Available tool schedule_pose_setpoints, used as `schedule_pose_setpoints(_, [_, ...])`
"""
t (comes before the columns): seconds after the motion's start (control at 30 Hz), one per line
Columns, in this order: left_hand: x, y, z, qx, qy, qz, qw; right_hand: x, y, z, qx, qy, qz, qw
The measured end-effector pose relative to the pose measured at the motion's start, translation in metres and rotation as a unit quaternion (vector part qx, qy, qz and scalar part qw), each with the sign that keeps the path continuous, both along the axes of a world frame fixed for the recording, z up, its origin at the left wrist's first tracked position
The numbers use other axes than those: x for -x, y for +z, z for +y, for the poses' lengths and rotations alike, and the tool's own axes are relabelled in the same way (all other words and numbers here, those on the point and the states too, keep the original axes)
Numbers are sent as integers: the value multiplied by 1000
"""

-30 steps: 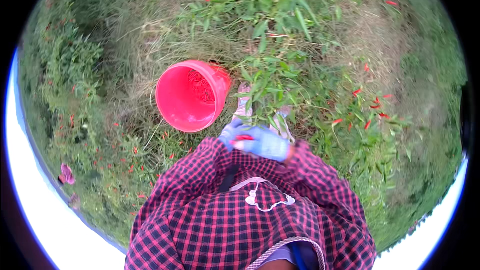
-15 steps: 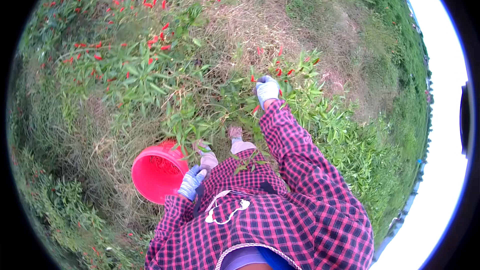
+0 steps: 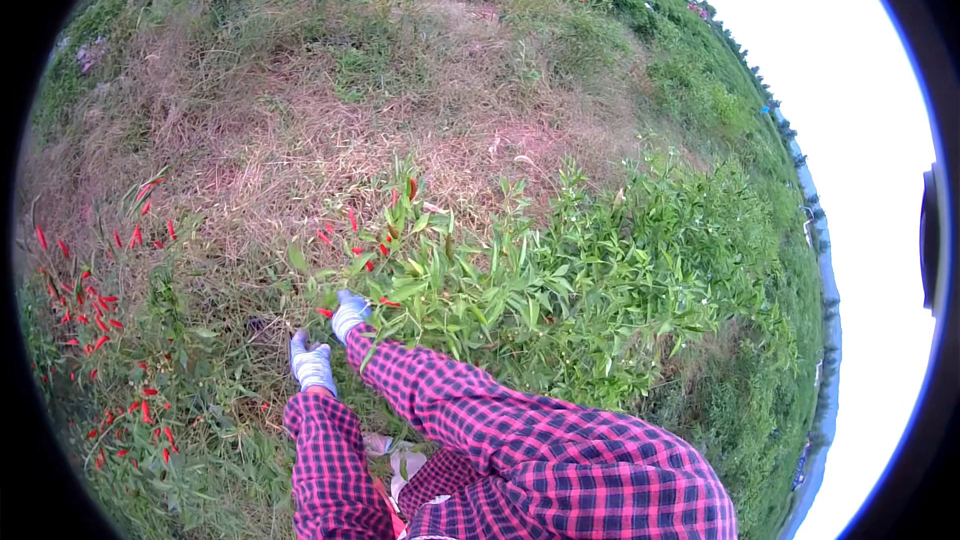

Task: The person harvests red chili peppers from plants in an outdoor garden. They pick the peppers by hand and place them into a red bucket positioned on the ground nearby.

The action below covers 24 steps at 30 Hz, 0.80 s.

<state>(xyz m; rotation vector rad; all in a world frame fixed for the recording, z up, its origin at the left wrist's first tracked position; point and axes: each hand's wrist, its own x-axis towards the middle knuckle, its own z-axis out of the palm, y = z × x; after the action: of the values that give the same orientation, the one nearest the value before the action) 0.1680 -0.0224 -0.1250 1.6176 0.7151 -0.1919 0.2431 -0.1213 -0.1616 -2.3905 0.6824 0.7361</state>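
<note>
Both my hands wear pale grey-blue gloves and reach in at the left edge of a leafy chili plant (image 3: 530, 290). My right hand (image 3: 350, 316) is among its leaves with the fingers curled; what they grip is hidden. A red chili pepper (image 3: 325, 312) shows right beside those fingers, and more red chili peppers (image 3: 385, 240) stand on the stems just above. Lower and to the left, my left hand (image 3: 313, 366) is held close by, its thumb and fingers apart, with nothing visible in it.
Other chili plants heavy with red peppers (image 3: 100, 320) grow at the left. Dry straw-like grass (image 3: 300, 140) covers the ground beyond. Near the lower edge, a strip of red-pink (image 3: 392, 512) shows beside my left sleeve. Dense green growth (image 3: 740, 380) lies right.
The view has swung right and tilted up. My left hand has left the red bucket's rim area and come up beside my right hand at the plant. The bucket is mostly out of view.
</note>
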Motion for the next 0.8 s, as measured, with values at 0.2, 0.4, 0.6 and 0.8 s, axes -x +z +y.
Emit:
schedule_pose_setpoints(0.2, [-18, -55, -40, 99, -106, 14, 989, 18, -58, -9, 168, 127, -51, 976])
schedule_pose_setpoints(0.4, [-31, -94, -39, 182, -162, 25, 969, 10, 0, -27, 116, 200, -80, 970])
schedule_pose_setpoints(0.6, [-11, -107, -31, 194, -128, 35, 972, 5, 31, -32, 93, 391, -69, 913])
schedule_pose_setpoints(0.8, [-6, -70, -29, 199, -32, 115, 973, 1, 36, -63, -295, -29, -16, 955])
